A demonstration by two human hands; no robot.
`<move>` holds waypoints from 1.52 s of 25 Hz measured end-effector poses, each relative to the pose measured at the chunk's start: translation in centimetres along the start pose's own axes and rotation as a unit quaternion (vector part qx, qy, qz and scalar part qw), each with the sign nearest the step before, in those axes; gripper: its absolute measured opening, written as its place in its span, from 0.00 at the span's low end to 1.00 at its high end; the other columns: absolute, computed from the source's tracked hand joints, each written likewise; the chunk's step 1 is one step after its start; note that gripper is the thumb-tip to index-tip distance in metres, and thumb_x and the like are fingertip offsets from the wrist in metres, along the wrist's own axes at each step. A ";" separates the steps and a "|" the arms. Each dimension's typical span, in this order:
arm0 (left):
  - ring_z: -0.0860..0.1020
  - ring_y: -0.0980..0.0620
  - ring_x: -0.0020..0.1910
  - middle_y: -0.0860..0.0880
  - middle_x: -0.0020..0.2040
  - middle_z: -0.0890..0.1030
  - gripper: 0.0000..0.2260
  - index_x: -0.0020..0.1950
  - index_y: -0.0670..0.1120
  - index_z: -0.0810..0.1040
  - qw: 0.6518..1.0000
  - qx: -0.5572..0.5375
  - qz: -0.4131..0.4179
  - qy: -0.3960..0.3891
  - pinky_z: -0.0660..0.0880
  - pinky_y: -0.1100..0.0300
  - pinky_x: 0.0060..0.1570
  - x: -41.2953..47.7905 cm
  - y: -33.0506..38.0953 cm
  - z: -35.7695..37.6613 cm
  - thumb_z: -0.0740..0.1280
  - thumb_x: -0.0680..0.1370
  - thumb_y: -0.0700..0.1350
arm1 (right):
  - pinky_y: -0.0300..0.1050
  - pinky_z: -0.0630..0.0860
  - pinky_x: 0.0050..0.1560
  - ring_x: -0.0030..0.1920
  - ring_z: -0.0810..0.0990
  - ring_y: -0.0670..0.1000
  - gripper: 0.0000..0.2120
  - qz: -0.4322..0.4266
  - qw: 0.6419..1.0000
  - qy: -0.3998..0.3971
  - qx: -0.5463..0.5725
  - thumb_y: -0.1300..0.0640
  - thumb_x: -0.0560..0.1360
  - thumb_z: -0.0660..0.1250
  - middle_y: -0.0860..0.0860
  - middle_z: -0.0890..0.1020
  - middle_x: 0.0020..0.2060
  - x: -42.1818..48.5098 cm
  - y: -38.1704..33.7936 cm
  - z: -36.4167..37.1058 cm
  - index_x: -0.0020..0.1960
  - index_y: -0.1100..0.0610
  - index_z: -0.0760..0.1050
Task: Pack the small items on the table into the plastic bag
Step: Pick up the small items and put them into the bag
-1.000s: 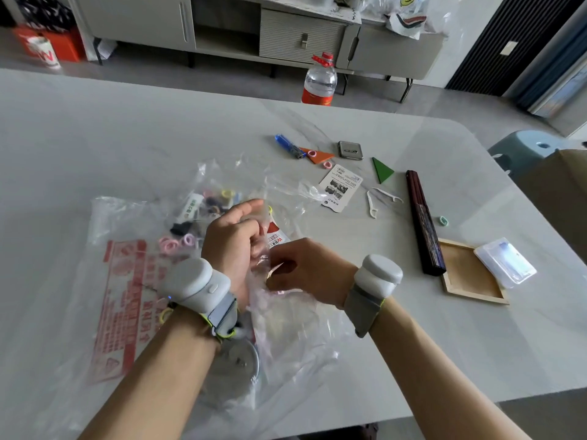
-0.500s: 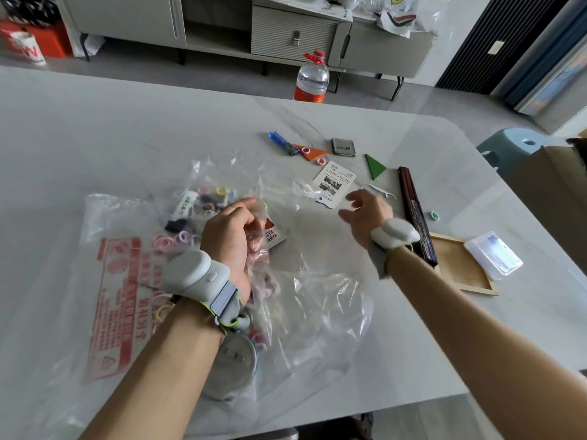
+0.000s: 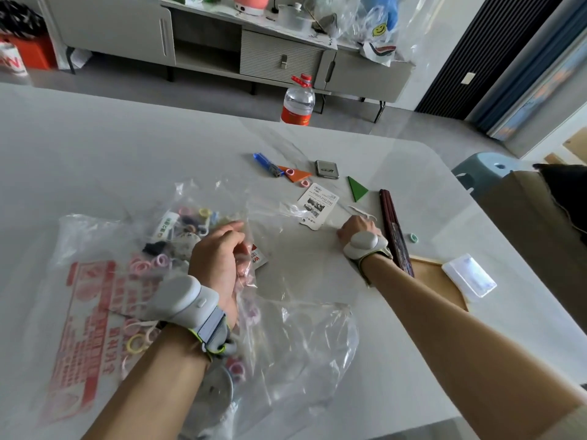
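A clear plastic bag (image 3: 295, 338) with red print lies open on the table (image 3: 95, 147), holding several coloured rings and a small tube. My left hand (image 3: 219, 258) pinches the bag's edge. My right hand (image 3: 355, 228) is stretched out, fingers down on the table beside a printed card (image 3: 317, 203) and just below a white floss pick (image 3: 362, 212); what lies under the fingers is hidden. Loose beyond it are a blue pen (image 3: 265, 163), an orange triangle (image 3: 293, 174), a green triangle (image 3: 358, 188), a grey metal box (image 3: 326, 169) and a green ring (image 3: 413, 238).
A dark folded fan (image 3: 397, 236) lies right of my right hand, next to a wooden frame (image 3: 438, 281) and a clear plastic case (image 3: 470, 274). A water bottle (image 3: 298, 103) stands past the far edge. A cardboard box (image 3: 533, 223) and blue stool (image 3: 486, 169) are at the right.
My right hand has left the bag's opening and reached forward and right to the card and floss picks. My left hand has kept its hold on the bag.
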State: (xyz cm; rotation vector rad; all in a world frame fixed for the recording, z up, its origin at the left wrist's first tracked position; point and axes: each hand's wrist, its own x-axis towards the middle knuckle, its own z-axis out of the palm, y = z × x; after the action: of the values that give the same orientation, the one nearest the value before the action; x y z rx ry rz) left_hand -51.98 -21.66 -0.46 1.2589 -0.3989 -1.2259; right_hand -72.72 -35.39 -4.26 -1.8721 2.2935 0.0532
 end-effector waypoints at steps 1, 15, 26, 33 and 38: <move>0.62 0.57 0.16 0.52 0.22 0.71 0.11 0.51 0.43 0.77 1.000 0.003 0.000 0.000 0.56 0.72 0.18 -0.1 -0.2 0.1 0.58 0.75 0.33 | 0.47 0.73 0.56 0.61 0.75 0.61 0.15 -0.019 1.000 -0.021 -0.009 0.54 0.76 0.63 0.60 0.75 0.61 -0.2 0.4 0.4 0.60 0.59 0.77; 0.63 0.56 0.17 0.49 0.25 0.71 0.13 0.54 0.42 0.78 0.999 0.029 0.006 -0.011 0.57 0.69 0.19 0.6 -0.7 0.0 0.59 0.74 0.33 | 0.48 0.71 0.61 0.65 0.68 0.60 0.13 -0.044 0.998 0.016 -0.049 0.56 0.74 0.65 0.59 0.74 0.58 4.3 2.2 -1.4 0.57 0.58 0.77; 0.64 0.58 0.18 0.53 0.23 0.73 0.13 0.54 0.41 0.78 1.000 0.020 0.018 -0.008 0.58 0.70 0.18 -0.7 -0.2 -0.5 0.59 0.74 0.32 | 0.44 0.71 0.48 0.56 0.79 0.59 0.11 0.011 0.999 -0.029 -0.041 0.55 0.73 0.69 0.57 0.81 0.53 -4.3 1.0 -1.2 0.54 0.58 0.80; 0.66 0.57 0.20 0.54 0.22 0.74 0.13 0.54 0.40 0.78 1.000 0.025 0.006 0.004 0.61 0.69 0.18 -0.3 0.4 -0.8 0.60 0.73 0.31 | 0.44 0.65 0.46 0.56 0.78 0.58 0.09 -0.055 0.985 -0.009 -0.164 0.63 0.76 0.60 0.56 0.80 0.55 -6.2 -1.9 -2.1 0.52 0.59 0.78; 0.66 0.56 0.20 0.52 0.25 0.74 0.14 0.55 0.40 0.78 1.000 0.027 0.006 0.006 0.61 0.68 0.19 -0.2 0.3 -0.8 0.60 0.73 0.32 | 0.44 0.70 0.44 0.55 0.78 0.60 0.10 -0.140 0.975 -0.046 -0.165 0.61 0.77 0.59 0.57 0.80 0.54 -7.1 -2.1 -1.8 0.54 0.60 0.75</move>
State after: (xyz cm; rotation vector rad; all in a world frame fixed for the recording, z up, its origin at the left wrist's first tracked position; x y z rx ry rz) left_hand -51.25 -21.09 -0.40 1.3069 -0.4326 -1.2032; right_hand -69.57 -29.23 -1.22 -2.2804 2.0359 0.5002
